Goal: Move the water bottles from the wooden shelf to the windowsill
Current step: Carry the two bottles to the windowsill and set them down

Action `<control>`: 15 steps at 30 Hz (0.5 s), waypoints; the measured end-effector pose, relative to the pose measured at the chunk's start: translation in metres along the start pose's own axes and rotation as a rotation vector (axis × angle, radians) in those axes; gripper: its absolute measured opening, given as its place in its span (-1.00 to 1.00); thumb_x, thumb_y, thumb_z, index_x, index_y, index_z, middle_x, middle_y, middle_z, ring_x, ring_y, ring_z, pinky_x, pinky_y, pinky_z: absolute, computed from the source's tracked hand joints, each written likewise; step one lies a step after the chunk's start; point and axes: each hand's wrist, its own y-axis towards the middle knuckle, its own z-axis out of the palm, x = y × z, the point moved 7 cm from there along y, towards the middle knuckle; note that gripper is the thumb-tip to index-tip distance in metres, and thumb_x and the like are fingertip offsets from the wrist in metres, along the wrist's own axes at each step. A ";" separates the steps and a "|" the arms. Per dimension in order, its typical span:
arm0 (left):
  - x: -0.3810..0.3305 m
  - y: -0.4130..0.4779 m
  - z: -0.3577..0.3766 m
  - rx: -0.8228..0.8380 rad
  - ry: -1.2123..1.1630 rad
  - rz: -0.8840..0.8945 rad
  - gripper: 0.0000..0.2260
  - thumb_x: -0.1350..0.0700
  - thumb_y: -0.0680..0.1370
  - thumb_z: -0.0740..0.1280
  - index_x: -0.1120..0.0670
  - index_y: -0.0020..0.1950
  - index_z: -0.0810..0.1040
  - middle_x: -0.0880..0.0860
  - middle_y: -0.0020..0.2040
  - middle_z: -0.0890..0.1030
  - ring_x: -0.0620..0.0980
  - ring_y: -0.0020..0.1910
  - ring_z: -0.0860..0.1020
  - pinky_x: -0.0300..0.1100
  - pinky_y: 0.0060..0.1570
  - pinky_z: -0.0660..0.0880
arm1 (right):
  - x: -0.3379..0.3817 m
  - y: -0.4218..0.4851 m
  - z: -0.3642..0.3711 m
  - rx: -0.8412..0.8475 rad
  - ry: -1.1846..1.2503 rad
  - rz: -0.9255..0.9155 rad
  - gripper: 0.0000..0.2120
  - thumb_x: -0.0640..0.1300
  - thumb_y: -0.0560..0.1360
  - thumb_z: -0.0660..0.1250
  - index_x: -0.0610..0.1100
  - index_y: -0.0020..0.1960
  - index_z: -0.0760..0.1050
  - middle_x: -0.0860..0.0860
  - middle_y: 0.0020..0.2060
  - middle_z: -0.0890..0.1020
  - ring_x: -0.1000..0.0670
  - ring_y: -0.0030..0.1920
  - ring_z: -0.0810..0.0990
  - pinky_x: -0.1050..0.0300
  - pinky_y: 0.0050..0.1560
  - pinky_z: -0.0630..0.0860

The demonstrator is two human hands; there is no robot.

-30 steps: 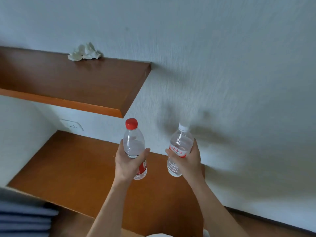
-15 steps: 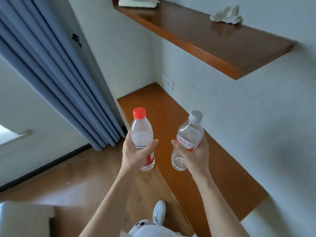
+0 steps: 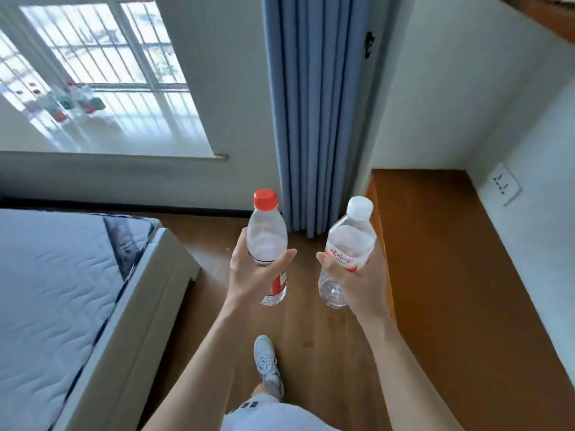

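Note:
My left hand (image 3: 253, 276) grips a clear water bottle with a red cap (image 3: 267, 241), held upright over the wooden floor. My right hand (image 3: 362, 284) grips a clear bottle with a white cap (image 3: 350, 244) and a red-lettered label, tilted slightly right. The white windowsill (image 3: 140, 141) lies far ahead at the upper left, in bright light, with several bottles (image 3: 73, 102) standing on it near the glass. The low wooden shelf (image 3: 451, 275) runs along the wall to my right. A corner of the upper wooden shelf (image 3: 547, 17) shows at the top right.
A bed with a quilted mattress (image 3: 56, 290) fills the left side. A blue curtain (image 3: 314, 113) hangs between window and shelf. A wall socket (image 3: 504, 188) sits above the low shelf. A strip of wooden floor (image 3: 311, 331) runs ahead, with my shoe (image 3: 267, 365) on it.
The view has swung left from the shelves and wall to the window, sill and bed. Both hands keep their bottles in front of me the whole time.

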 end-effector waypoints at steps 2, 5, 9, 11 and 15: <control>0.009 0.013 -0.025 -0.062 0.012 -0.002 -0.59 -0.09 0.28 0.59 -0.24 0.02 0.48 -0.06 -0.07 0.64 -0.07 -0.04 0.64 -0.03 -0.03 0.62 | 0.000 0.009 0.033 0.075 0.009 0.010 -0.24 0.25 0.28 0.55 0.04 0.36 0.36 0.08 0.17 0.59 0.03 0.21 0.60 0.07 0.13 0.64; 0.018 0.041 -0.055 -0.130 0.037 0.004 -0.58 0.02 0.33 0.61 -0.26 -0.01 0.45 -0.13 -0.09 0.61 -0.23 -0.08 0.61 -0.36 -0.18 0.53 | 0.000 0.030 0.078 0.140 0.008 0.029 -0.28 0.19 0.25 0.58 0.09 0.32 0.37 0.10 0.15 0.59 0.06 0.19 0.60 0.05 0.16 0.62; 0.034 0.093 -0.094 -0.173 0.033 -0.008 -0.57 -0.03 0.34 0.59 -0.28 0.03 0.43 -0.12 -0.05 0.60 -0.21 -0.05 0.61 -0.37 -0.17 0.52 | 0.005 0.070 0.140 0.175 0.018 0.048 -0.36 0.11 0.22 0.61 0.24 0.21 0.39 0.17 0.10 0.61 0.11 0.16 0.60 0.11 0.15 0.56; 0.042 0.123 -0.115 -0.194 0.029 -0.020 -0.57 -0.04 0.33 0.59 -0.30 0.02 0.42 -0.15 -0.05 0.60 -0.23 -0.05 0.61 -0.34 -0.12 0.50 | 0.009 0.091 0.175 0.203 0.020 0.063 -0.37 0.14 0.21 0.60 0.27 0.18 0.39 0.19 0.10 0.61 0.13 0.16 0.60 0.15 0.13 0.56; 0.057 0.186 -0.162 -0.252 0.010 -0.049 -0.55 -0.13 0.28 0.60 -0.27 0.04 0.45 -0.14 -0.04 0.61 -0.21 -0.03 0.61 -0.20 -0.05 0.55 | 0.021 0.133 0.249 0.274 0.007 0.060 -0.36 0.06 0.25 0.64 0.22 0.21 0.38 0.19 0.11 0.60 0.20 0.15 0.58 0.33 0.06 0.51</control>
